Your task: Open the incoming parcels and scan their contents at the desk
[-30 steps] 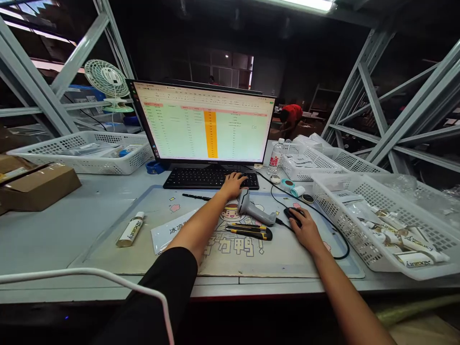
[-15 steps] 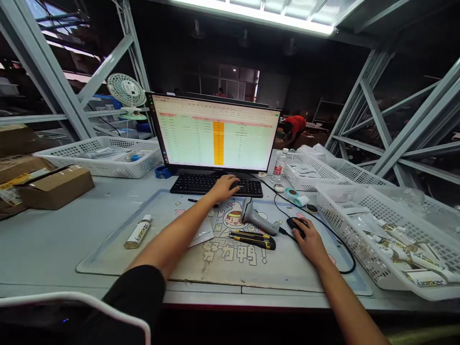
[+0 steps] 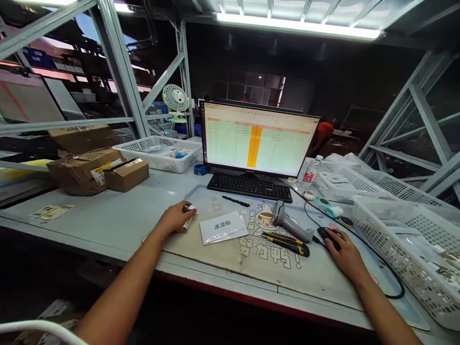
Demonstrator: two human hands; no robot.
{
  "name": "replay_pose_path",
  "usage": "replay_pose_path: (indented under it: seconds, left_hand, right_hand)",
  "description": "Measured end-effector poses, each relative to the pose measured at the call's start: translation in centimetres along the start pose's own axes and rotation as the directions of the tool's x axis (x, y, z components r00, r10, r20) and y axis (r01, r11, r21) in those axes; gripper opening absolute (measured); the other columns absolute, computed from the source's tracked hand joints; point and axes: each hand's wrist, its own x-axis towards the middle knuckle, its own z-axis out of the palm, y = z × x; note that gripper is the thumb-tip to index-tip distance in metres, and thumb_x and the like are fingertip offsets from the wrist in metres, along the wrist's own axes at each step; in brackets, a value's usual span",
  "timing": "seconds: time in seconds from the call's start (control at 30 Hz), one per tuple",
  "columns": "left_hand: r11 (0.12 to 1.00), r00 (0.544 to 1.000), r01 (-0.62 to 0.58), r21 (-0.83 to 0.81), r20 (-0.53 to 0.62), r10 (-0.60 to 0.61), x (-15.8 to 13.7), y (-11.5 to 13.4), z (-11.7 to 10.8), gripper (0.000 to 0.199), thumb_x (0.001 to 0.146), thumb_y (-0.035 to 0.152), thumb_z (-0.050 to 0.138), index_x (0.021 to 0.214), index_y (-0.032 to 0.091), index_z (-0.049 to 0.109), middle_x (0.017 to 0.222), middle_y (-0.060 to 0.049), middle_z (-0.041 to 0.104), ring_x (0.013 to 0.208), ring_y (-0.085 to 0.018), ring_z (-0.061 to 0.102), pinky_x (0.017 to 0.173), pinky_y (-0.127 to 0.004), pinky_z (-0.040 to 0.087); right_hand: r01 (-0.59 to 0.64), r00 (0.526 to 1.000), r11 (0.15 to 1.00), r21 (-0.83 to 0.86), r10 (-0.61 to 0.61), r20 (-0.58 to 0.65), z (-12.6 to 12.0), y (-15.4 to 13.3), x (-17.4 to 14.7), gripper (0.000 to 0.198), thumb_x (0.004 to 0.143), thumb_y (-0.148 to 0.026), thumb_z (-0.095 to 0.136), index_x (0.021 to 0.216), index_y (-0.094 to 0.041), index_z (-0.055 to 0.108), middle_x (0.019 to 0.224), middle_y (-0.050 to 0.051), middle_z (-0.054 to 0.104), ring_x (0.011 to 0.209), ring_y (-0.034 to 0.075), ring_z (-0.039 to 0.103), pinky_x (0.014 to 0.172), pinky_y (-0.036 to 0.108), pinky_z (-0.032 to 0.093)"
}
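My left hand (image 3: 176,218) is closed around a small labelled bottle (image 3: 187,223) that lies on the left part of the desk mat (image 3: 219,256); its white cap pokes out past my fingers. My right hand (image 3: 343,249) rests over a black computer mouse (image 3: 328,238), fingers curved on it. Between the hands lie a white packet (image 3: 223,227) with printed characters, a black pen (image 3: 235,201), a grey barcode scanner (image 3: 290,224) and yellow-and-black box cutters (image 3: 286,243). Behind them stand a black keyboard (image 3: 249,186) and a monitor (image 3: 230,139) showing a spreadsheet.
White baskets (image 3: 406,249) with packets and bottles line the right side. Another white basket (image 3: 161,152), cardboard boxes (image 3: 127,174) and a small fan (image 3: 176,98) stand at left. A water bottle (image 3: 313,170) and tape rolls (image 3: 334,211) sit beside the monitor. A person in red (image 3: 324,132) is behind.
My left hand has left the keyboard and moved down-left to take hold of the bottle. My right hand stays on the mouse. The view has turned left.
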Motion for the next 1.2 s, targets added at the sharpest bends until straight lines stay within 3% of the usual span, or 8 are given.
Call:
replay_pose_path:
  seconds: [0.13, 0.23, 0.4, 0.63, 0.83, 0.93, 1.03, 1.2]
  left_hand:
    - [0.99, 0.995, -0.069, -0.123, -0.074, 0.061, -0.2, 0.4, 0.1, 0.049, 0.079, 0.055, 0.065, 0.109, 0.019, 0.077, 0.107, -0.014, 0.077, 0.098, -0.037, 0.072, 0.085, -0.045, 0.056]
    - [0.92, 0.989, -0.096, -0.38, -0.138, 0.046, -0.2, 1.1, -0.8, 0.056, 0.076, 0.057, 0.066, 0.114, 0.018, 0.075, 0.095, -0.012, 0.075, 0.083, -0.031, 0.07, 0.072, -0.041, 0.056]
    - [0.581, 0.984, -0.173, -0.795, -0.157, 0.078, 0.1, 5.7, -2.3, 0.066, 0.069, 0.06, 0.076, 0.117, 0.014, 0.071, 0.098, -0.011, 0.07, 0.089, -0.028, 0.066, 0.059, -0.032, 0.055]
    - [0.257, 0.961, -0.194, -0.947, -0.131, 0.242, 2.3, 15.1, -0.1, 0.058, 0.073, 0.048, 0.081, 0.118, 0.015, 0.067, 0.099, -0.007, 0.068, 0.088, -0.021, 0.066, 0.068, -0.029, 0.058]
    - [0.215, 0.956, -0.191, -0.958, -0.132, 0.26, 2.6, 16.2, 5.7, 0.054, 0.069, 0.044, 0.086, 0.11, 0.017, 0.064, 0.1, -0.007, 0.069, 0.092, -0.022, 0.069, 0.075, -0.035, 0.063]
    - [0.235, 0.96, -0.164, -0.958, -0.1, 0.262, 2.3, 15.3, 7.0, 0.051, 0.068, 0.04, 0.088, 0.108, 0.017, 0.065, 0.104, -0.008, 0.071, 0.096, -0.023, 0.07, 0.079, -0.036, 0.063]
    - [0.243, 0.961, -0.17, -0.955, -0.106, 0.256, 2.3, 14.6, 7.1, 0.051, 0.071, 0.038, 0.086, 0.113, 0.018, 0.066, 0.117, -0.009, 0.07, 0.107, -0.024, 0.068, 0.085, -0.035, 0.062]
    - [0.246, 0.949, -0.194, -0.95, -0.118, 0.292, 1.9, 14.3, 6.7, 0.05, 0.078, 0.039, 0.082, 0.119, 0.019, 0.064, 0.127, -0.011, 0.068, 0.116, -0.025, 0.066, 0.091, -0.037, 0.06]
  right_hand:
    - [0.008, 1.0, 1.0, -0.004, -0.008, 0.021, -0.2, -0.2, 0.1, 0.059, 0.101, -0.059, 0.043, 0.136, -0.021, 0.072, 0.145, 0.014, 0.059, 0.127, 0.034, 0.064, 0.102, 0.049, 0.058]
    - [-0.021, 0.999, 1.0, -0.023, 0.021, 0.037, -0.2, -0.1, 0.1, 0.06, 0.101, -0.062, 0.041, 0.137, -0.024, 0.072, 0.145, 0.012, 0.06, 0.127, 0.033, 0.064, 0.097, 0.047, 0.06]
    - [-0.011, 1.0, 1.0, -0.024, 0.012, 0.024, 0.0, 0.2, 0.2, 0.062, 0.101, -0.063, 0.04, 0.137, -0.023, 0.072, 0.144, 0.013, 0.06, 0.127, 0.033, 0.064, 0.096, 0.046, 0.06]
    - [0.011, 1.0, 1.0, -0.009, -0.011, 0.011, 0.2, 0.5, 0.0, 0.058, 0.101, -0.059, 0.043, 0.135, -0.022, 0.072, 0.144, 0.013, 0.06, 0.125, 0.032, 0.065, 0.101, 0.046, 0.058]
    - [0.048, 0.998, 0.999, -0.002, -0.048, -0.029, -1.6, -2.6, 1.4, 0.058, 0.099, -0.058, 0.048, 0.135, -0.018, 0.069, 0.14, 0.018, 0.063, 0.129, 0.037, 0.062, 0.112, 0.055, 0.05]
    - [0.042, 0.984, 0.999, -0.005, -0.04, 0.172, -3.4, -7.3, 3.9, 0.056, 0.098, -0.059, 0.052, 0.132, -0.018, 0.071, 0.123, 0.018, 0.071, 0.117, 0.037, 0.067, 0.107, 0.053, 0.053]
    - [0.018, 0.901, 1.0, -0.012, -0.011, 0.433, -4.2, -11.7, 6.9, 0.057, 0.096, -0.06, 0.065, 0.133, -0.018, 0.07, 0.114, 0.016, 0.073, 0.104, 0.033, 0.07, 0.092, 0.044, 0.059]
    - [0.029, 0.872, 1.0, 0.003, -0.027, 0.489, -2.4, -15.0, 9.2, 0.041, 0.104, -0.05, 0.064, 0.13, -0.018, 0.066, 0.128, 0.01, 0.066, 0.108, 0.025, 0.067, 0.094, 0.045, 0.059]
